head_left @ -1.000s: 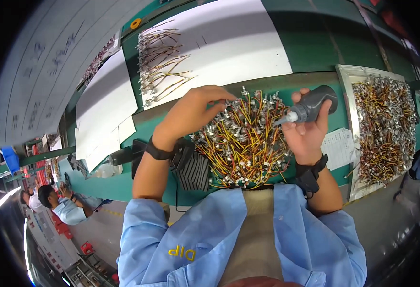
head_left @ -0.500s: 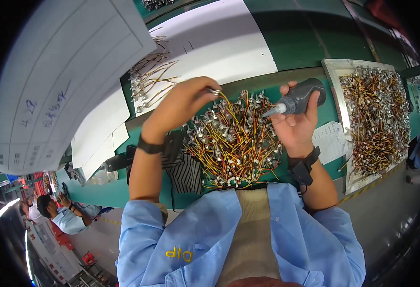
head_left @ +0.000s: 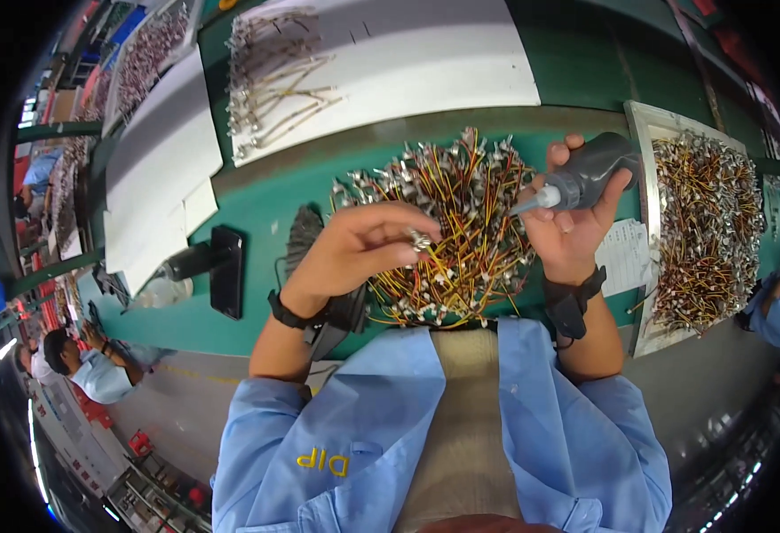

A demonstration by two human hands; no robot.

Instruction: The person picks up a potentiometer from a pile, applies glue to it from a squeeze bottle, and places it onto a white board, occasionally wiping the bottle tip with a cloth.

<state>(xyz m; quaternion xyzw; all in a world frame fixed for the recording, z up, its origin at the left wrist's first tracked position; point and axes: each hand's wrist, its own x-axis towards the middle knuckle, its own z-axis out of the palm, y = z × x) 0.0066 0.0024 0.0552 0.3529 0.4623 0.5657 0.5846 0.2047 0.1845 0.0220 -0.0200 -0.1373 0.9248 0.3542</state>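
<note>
My left hand (head_left: 359,244) is closed in a pinch, with a small silvery wired component (head_left: 419,239) between thumb and fingers. Yellow leads seem to run from it into the pile below. That pile of wired components (head_left: 447,200) has red, yellow and dark wires, metal parts and small white connectors, and lies on the green table in front of me. To its right, my right hand (head_left: 567,226) is wrapped round a dark grey squeeze bottle (head_left: 598,169). The bottle is tilted, its pale tapered nozzle (head_left: 536,200) pointing left and slightly down over the pile's right side.
A white board (head_left: 425,62) at the back carries a row of similar parts (head_left: 270,102). A framed tray (head_left: 643,169) full of wired parts stands right, beside a printed sheet (head_left: 623,253). Left are white sheets (head_left: 154,178) and a black phone-like slab (head_left: 226,275). A co-worker (head_left: 97,364) sits far left.
My left hand has come nearer and to the right with the wired component. My right hand keeps hold of the bottle. The view has shifted, and the large written sheet at upper left is gone.
</note>
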